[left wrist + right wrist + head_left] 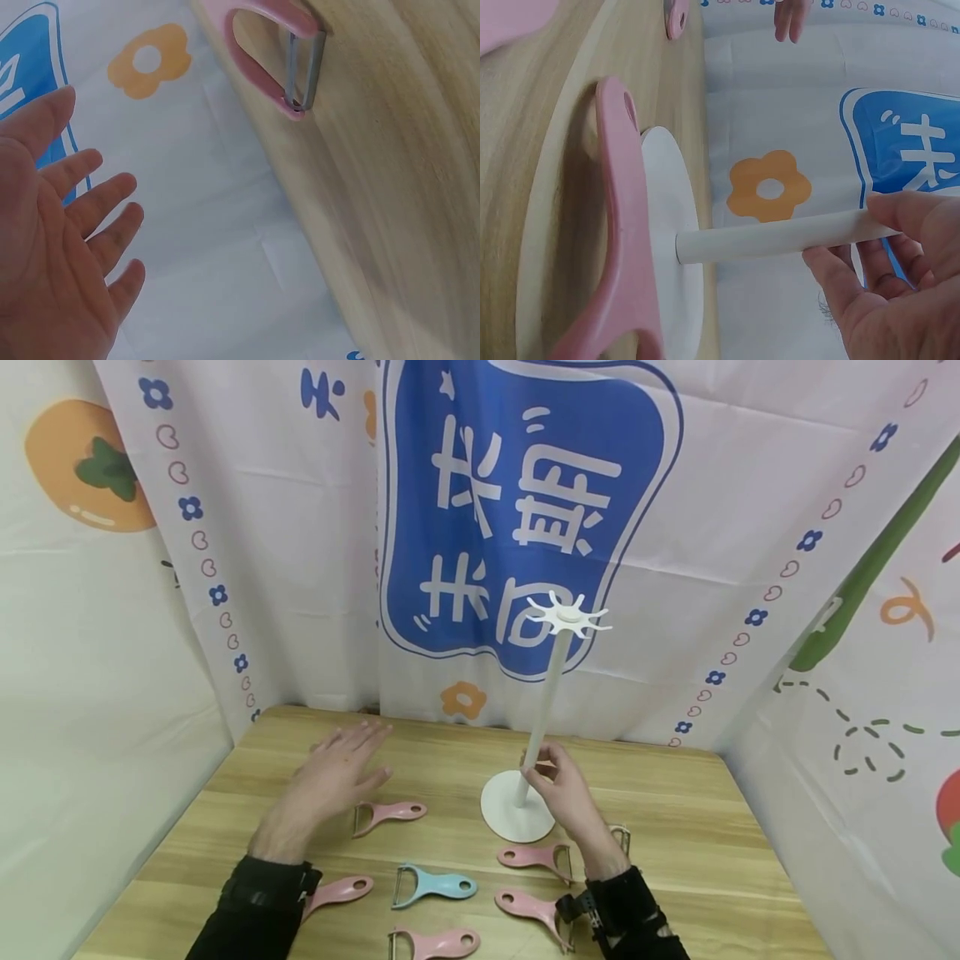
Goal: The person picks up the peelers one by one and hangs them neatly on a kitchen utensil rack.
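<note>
A white stand [551, 693] with a round base and a star-shaped ring of hooks on top stands upright on the wooden table. My right hand [558, 781] pinches its pole low down between thumb and fingers, as the right wrist view also shows at the pole [765, 238]. My left hand [333, 777] hovers with fingers spread, palm down, over the table's left side, holding nothing. Just right of and below it lies a pink peeler [393, 812]. Another pink peeler [528, 857] lies in front of the stand's base, close to my right wrist.
Nearer me lie a blue peeler [438, 885] and several pink ones, among them a peeler [442, 943] at the front and one [341, 890] partly behind my left sleeve. A pale peeler [621, 837] shows beside my right forearm. Printed cloth [315, 635] hangs behind the table [697, 827].
</note>
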Demonstrator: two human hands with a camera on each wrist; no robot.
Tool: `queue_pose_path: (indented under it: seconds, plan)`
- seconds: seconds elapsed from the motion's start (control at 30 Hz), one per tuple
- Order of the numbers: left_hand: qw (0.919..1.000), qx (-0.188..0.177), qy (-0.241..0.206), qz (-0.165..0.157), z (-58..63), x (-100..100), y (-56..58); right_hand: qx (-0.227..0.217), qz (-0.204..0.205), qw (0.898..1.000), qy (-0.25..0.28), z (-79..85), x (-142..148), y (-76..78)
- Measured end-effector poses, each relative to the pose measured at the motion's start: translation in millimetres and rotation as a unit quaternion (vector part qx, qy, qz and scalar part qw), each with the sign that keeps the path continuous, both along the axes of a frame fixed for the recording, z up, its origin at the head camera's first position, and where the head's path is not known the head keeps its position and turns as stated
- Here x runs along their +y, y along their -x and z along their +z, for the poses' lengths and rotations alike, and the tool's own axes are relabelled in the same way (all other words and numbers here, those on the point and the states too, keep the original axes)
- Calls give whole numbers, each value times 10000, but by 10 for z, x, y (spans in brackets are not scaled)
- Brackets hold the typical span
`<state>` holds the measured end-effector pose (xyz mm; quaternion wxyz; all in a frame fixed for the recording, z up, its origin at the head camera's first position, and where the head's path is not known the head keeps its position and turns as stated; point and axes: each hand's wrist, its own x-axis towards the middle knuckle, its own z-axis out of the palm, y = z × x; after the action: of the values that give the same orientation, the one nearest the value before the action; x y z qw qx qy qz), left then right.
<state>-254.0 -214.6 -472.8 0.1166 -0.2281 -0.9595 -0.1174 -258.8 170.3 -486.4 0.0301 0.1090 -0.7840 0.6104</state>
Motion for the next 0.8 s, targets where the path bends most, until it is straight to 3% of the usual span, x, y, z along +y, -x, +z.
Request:
queue_pose_path:
  seconds: [0.2,0.47,0.8]
  plan:
    - [9996,-229,-162,-29,48,38,-55,190,-32,9998,74,-70,-28,26]
    - [9968,-749,-232,-179,87,149,-124,62,-91,9999,-69,-71,-29,37]
    - [9908,-1277,267,-350,59,250,-129,-34,-65,9998,-187,225,-68,-137]
